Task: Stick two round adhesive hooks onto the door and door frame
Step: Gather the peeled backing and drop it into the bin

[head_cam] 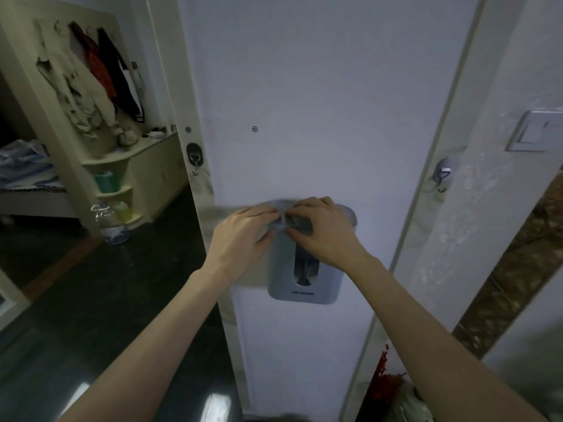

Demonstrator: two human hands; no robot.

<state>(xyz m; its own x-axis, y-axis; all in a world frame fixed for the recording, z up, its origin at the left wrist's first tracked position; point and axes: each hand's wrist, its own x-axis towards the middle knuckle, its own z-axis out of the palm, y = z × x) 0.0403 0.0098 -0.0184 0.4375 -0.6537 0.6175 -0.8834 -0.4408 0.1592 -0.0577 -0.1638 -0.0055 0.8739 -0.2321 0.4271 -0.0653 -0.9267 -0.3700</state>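
My left hand (243, 236) and my right hand (323, 229) meet in front of the white door (304, 86), fingertips pinching one small grey piece (286, 219). It is blurred, and I cannot tell exactly what it is. A rounded grey edge (348, 213) shows behind my right hand. One round adhesive hook (194, 158), dark with a metal hook, sits on the left edge strip. A second round adhesive hook (443, 175), clear with a metal hook, sits on the door frame (426, 193) at the right.
A grey wall-mounted cup holder (304, 278) hangs on the door just below my hands. A light switch (536, 132) is on the right wall. At the left a room holds hanging clothes (91, 80), shelves, a bed and a water bottle (111, 223) on the dark floor.
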